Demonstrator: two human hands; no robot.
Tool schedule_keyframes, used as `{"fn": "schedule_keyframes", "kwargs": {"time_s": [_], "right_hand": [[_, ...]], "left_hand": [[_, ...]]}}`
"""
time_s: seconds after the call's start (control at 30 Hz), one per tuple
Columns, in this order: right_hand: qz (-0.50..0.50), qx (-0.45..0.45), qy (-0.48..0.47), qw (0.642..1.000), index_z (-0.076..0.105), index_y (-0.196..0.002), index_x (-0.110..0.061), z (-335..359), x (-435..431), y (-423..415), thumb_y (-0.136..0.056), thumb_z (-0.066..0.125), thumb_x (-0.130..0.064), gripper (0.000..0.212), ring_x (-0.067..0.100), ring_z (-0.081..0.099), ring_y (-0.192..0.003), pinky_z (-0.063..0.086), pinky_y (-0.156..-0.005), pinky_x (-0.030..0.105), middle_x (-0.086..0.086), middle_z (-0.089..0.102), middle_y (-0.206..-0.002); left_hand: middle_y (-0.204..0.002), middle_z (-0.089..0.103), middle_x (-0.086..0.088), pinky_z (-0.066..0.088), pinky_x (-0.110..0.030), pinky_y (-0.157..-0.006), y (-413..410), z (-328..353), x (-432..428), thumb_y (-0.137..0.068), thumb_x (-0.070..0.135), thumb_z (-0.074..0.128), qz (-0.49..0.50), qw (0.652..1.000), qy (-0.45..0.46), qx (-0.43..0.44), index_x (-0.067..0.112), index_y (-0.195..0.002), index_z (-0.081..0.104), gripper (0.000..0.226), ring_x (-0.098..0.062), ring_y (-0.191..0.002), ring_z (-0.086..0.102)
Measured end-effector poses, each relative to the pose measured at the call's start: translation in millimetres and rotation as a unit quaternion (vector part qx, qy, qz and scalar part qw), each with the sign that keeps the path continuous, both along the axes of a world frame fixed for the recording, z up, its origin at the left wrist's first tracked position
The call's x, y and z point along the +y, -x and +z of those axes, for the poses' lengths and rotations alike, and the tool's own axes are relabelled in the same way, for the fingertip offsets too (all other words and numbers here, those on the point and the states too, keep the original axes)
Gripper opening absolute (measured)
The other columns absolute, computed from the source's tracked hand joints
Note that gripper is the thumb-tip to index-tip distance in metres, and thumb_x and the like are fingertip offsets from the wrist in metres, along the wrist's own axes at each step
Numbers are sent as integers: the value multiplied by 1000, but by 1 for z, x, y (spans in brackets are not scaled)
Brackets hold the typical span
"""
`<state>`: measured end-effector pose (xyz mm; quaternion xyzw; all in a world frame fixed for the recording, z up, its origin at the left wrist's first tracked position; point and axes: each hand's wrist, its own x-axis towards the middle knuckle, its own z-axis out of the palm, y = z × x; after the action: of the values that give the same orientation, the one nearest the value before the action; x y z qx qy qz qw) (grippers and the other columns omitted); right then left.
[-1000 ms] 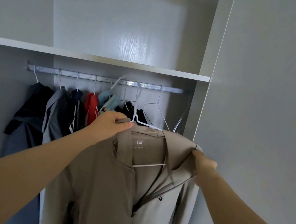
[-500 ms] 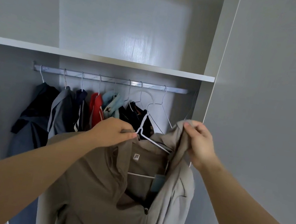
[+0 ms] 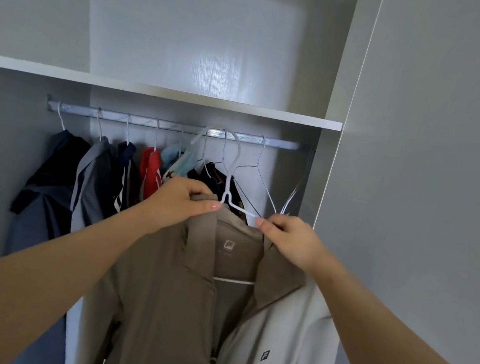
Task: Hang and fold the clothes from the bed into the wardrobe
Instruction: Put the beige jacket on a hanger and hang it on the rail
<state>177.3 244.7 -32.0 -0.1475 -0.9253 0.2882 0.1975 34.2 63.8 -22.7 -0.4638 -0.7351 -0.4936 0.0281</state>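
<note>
Beige jacket (image 3: 166, 311) now sat square on the hanger (image 3: 227, 189); our right hand (image 3: 292, 239) had moved up to pinch its shoulder, while our left hand (image 3: 179, 201) gripped the collar. We judged that hooking onto the rail (image 3: 163, 124) came next.

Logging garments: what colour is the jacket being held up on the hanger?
Taupe-brown jacket, one front panel looking paler grey; head view.

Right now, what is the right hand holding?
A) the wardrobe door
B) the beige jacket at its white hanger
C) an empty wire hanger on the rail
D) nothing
B: the right hand pinches the beige jacket where the arm of the white hanger enters its shoulder.
</note>
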Motion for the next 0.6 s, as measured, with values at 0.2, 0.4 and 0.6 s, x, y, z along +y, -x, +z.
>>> {"fn": "schedule_keyframes", "kwargs": {"time_s": [0.2,0.4,0.6], "right_hand": [[84,-17,46,995,56,-60,-9,-16,5,-17,-90,61,-19,31,13,41,-60,33,-59,25,6,45,-62],[26,-65,156,985,54,-54,-17,-33,13,-47,-87,64,-16,35,17,39,-65,32,-61,24,8,42,-63],[-40,-98,216,971,64,-81,-8,-31,36,-87,-88,62,-18,12,19,52,-76,40,-72,24,9,57,-78]], "left_hand": [[-69,58,1,40,-10,-63,-19,-16,21,-90,22,59,-85,986,141,-16,10,-85,69,16,-1,-64,51],[-108,60,4,40,-22,-87,-23,-40,50,-95,42,43,-71,953,294,27,19,-118,60,37,-8,-99,54],[-110,51,1,39,-23,-81,-28,-53,81,-95,30,49,27,985,168,12,22,-128,49,34,-12,-95,51]]}}
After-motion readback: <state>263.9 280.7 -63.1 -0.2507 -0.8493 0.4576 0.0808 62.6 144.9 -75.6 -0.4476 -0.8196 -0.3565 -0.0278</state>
